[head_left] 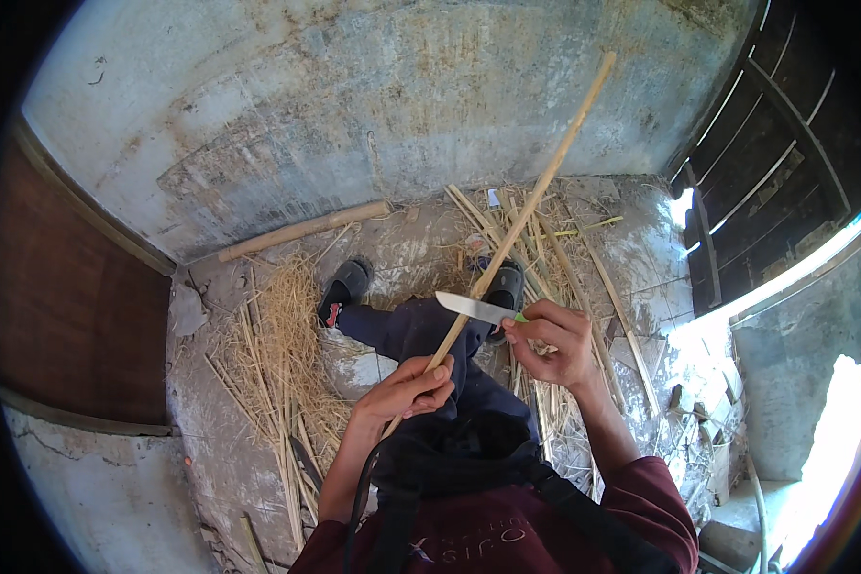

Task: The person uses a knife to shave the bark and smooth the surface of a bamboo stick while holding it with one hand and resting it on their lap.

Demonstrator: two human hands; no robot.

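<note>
The left hand is wrapped around the lower end of a long bamboo stick, fingers curled shut on it just below centre frame. The right hand is closed on the green handle of a knife, whose blade points left and lies right against the stick where it crosses the middle of the picture. From there the stick runs up and to the right, tip ending near the top edge.

Looks like the work is well underway: a big heap of straw-like shavings sits on the concrete floor at left of centre, with more split strips fanned out around the person's sandals at centre. The stick in hand looks smooth along most of its visible length, so probably just trimming left, though it's hard to tell. A thicker pole lies by the wall, upper left.

Containers: none visible anywhere.
</note>
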